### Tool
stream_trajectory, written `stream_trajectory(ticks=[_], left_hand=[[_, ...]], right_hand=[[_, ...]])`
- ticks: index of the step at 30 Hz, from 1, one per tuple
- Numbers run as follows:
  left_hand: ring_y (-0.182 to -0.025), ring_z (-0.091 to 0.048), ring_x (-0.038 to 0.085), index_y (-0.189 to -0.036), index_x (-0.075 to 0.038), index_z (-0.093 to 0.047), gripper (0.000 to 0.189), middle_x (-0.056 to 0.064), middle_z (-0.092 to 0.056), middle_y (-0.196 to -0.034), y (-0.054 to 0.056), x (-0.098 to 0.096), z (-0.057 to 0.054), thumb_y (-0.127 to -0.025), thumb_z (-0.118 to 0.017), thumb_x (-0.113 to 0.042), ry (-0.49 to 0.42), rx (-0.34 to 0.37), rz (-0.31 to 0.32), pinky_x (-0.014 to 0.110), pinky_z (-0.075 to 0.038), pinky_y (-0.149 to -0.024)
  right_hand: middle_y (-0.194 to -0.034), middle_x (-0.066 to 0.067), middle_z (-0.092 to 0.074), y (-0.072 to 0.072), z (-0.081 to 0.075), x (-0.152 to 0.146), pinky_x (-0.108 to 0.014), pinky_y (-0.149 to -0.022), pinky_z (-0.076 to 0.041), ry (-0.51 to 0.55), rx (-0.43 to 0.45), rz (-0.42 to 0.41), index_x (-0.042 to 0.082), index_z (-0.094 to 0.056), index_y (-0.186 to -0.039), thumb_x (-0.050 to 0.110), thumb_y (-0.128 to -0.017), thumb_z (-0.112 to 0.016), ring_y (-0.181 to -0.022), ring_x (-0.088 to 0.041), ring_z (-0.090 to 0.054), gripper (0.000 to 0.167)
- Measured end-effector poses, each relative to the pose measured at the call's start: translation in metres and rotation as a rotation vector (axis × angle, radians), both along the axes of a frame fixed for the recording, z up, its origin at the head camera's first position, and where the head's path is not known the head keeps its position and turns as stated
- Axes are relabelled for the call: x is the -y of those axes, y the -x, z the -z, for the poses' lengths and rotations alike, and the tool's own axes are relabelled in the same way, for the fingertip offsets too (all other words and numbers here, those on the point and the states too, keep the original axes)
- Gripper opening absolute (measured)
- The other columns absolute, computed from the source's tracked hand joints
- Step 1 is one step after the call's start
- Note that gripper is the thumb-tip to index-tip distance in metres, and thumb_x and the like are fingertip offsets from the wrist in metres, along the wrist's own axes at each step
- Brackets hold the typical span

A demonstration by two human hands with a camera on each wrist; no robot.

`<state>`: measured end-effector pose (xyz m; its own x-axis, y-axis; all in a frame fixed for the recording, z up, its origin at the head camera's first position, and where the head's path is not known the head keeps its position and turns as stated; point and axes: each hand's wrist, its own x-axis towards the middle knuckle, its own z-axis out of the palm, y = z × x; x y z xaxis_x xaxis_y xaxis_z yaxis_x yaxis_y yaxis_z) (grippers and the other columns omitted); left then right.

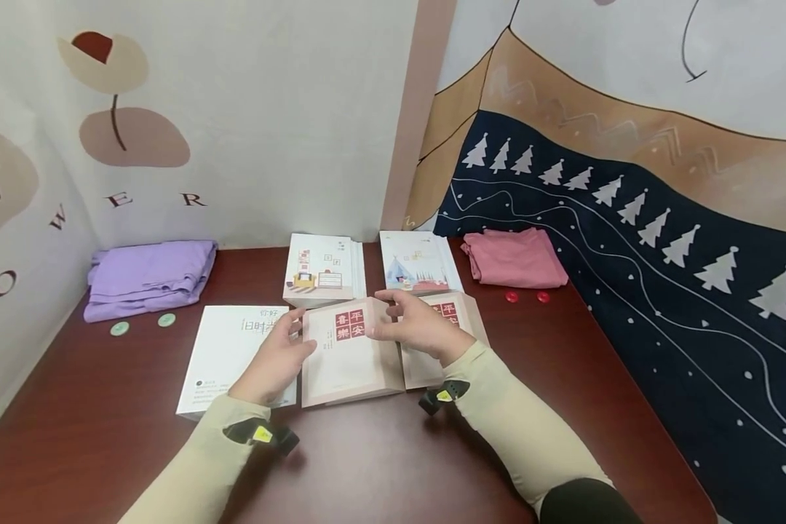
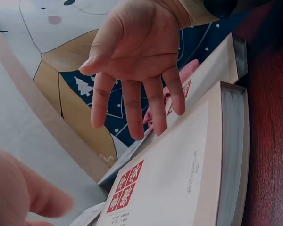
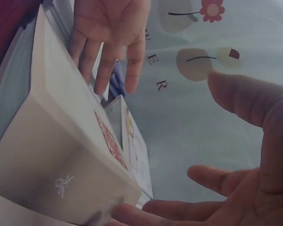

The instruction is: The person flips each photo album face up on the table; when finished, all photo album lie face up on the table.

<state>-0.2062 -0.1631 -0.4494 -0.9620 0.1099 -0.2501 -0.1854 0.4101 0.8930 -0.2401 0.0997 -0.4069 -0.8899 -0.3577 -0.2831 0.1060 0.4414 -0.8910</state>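
A thick cream book (image 1: 337,371) with four red character squares on its cover lies at the middle of the table, spine to the right. My left hand (image 1: 276,356) is at its left edge, thumb near the cover, over a white book (image 1: 209,356). On the other side, my right hand (image 1: 415,327) reaches over the spine, fingertips by the upper right corner. Both hands have their fingers loosely extended; the right hand (image 2: 137,56) shows its palm in the left wrist view. A matching cream book (image 1: 422,367) lies to the right, partly covered by the right hand.
Two white illustrated books, a left one (image 1: 314,291) and a right one (image 1: 426,255), lie behind. Folded purple cloth (image 1: 151,276) with green buttons (image 1: 167,320) is at the back left; folded pink cloth (image 1: 517,258) with red buttons (image 1: 511,297) at the back right. Printed curtains hang behind.
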Motion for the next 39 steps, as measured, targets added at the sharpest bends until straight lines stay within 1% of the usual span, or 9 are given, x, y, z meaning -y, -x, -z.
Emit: stream_trajectory(ticks=[3, 5, 10, 13, 17, 21, 27, 33, 39], left_hand=[[-0.153, -0.03, 0.053, -0.169, -0.008, -0.013, 0.074, 0.032, -0.02, -0.169, -0.001, 0.0, -0.002, -0.105, -0.051, -0.011, 0.058, -0.006, 0.026, 0.063, -0.036, -0.119], [-0.153, -0.03, 0.053, -0.169, -0.008, -0.013, 0.075, 0.032, -0.022, -0.169, -0.002, 0.0, -0.003, -0.105, -0.051, -0.012, 0.091, -0.012, 0.033, 0.064, -0.036, -0.119], [-0.154, -0.027, 0.054, -0.169, -0.009, -0.015, 0.075, 0.033, -0.025, -0.167, -0.004, -0.002, -0.002, -0.102, -0.049, -0.009, 0.143, -0.029, 0.043, 0.068, -0.026, -0.122], [-0.154, -0.025, 0.054, -0.169, -0.008, -0.013, 0.077, 0.034, -0.024, -0.166, -0.005, -0.005, 0.002, -0.098, -0.045, -0.002, 0.125, -0.028, 0.042, 0.069, -0.022, -0.123], [-0.158, -0.015, 0.051, -0.169, -0.01, -0.008, 0.083, 0.031, -0.014, -0.172, -0.006, -0.008, 0.005, -0.094, -0.04, 0.004, 0.094, 0.008, 0.031, 0.068, -0.016, -0.125], [-0.16, -0.004, 0.05, -0.17, -0.011, -0.007, 0.085, 0.027, -0.006, -0.174, -0.006, -0.01, 0.005, -0.092, -0.04, 0.004, 0.085, 0.04, 0.026, 0.071, -0.009, -0.124], [-0.161, 0.0, 0.048, -0.17, -0.008, -0.007, 0.086, 0.025, -0.002, -0.175, -0.002, -0.008, 0.007, -0.092, -0.043, 0.003, 0.065, 0.069, 0.035, 0.07, -0.005, -0.125], [-0.161, 0.004, 0.044, -0.169, -0.004, -0.002, 0.087, 0.023, 0.003, -0.176, -0.002, -0.009, 0.006, -0.093, -0.042, 0.003, 0.037, 0.067, 0.056, 0.063, -0.002, -0.128], [-0.161, 0.006, 0.045, -0.169, -0.005, 0.001, 0.093, 0.026, 0.004, -0.175, -0.004, -0.01, 0.005, -0.09, -0.047, 0.004, 0.0, 0.047, 0.035, 0.064, 0.001, -0.128]], right_hand=[[-0.158, -0.026, -0.047, 0.001, 0.003, 0.0, -0.053, -0.092, -0.061, -0.018, 0.038, -0.032, 0.019, -0.048, -0.158, 0.031, -0.089, -0.086, -0.14, -0.04, -0.053, 0.08], [-0.158, -0.027, -0.046, 0.001, 0.004, 0.0, -0.048, -0.087, -0.062, -0.013, 0.059, -0.052, 0.019, -0.048, -0.158, 0.031, -0.088, -0.087, -0.135, -0.039, -0.056, 0.081], [-0.156, -0.029, -0.046, -0.001, 0.007, 0.001, -0.043, -0.081, -0.064, 0.019, 0.085, -0.075, 0.018, -0.048, -0.158, 0.026, -0.089, -0.086, -0.116, -0.035, -0.062, 0.079], [-0.155, -0.028, -0.047, -0.002, 0.009, 0.0, -0.041, -0.079, -0.063, 0.016, 0.083, -0.072, 0.018, -0.049, -0.157, 0.025, -0.089, -0.086, -0.114, -0.033, -0.061, 0.077], [-0.155, -0.029, -0.046, -0.002, 0.01, 0.001, -0.038, -0.077, -0.063, 0.022, 0.085, -0.075, 0.017, -0.051, -0.155, 0.023, -0.089, -0.086, -0.116, -0.033, -0.06, 0.076], [-0.152, -0.028, -0.048, -0.002, 0.01, 0.002, -0.038, -0.075, -0.063, 0.018, 0.078, -0.077, 0.016, -0.051, -0.155, 0.023, -0.089, -0.086, -0.112, -0.032, -0.061, 0.075], [-0.152, -0.027, -0.048, -0.002, 0.011, 0.001, -0.039, -0.075, -0.063, -0.001, 0.068, -0.074, 0.017, -0.052, -0.154, 0.025, -0.089, -0.086, -0.11, -0.031, -0.062, 0.074], [-0.154, -0.028, -0.047, -0.002, 0.011, 0.001, -0.039, -0.074, -0.063, -0.002, 0.081, -0.063, 0.018, -0.052, -0.154, 0.024, -0.088, -0.086, -0.108, -0.033, -0.063, 0.075], [-0.143, -0.026, -0.052, -0.001, 0.012, 0.001, -0.039, -0.075, -0.063, 0.011, 0.068, -0.067, 0.015, -0.051, -0.154, 0.022, -0.088, -0.086, -0.101, -0.029, -0.063, 0.075]])
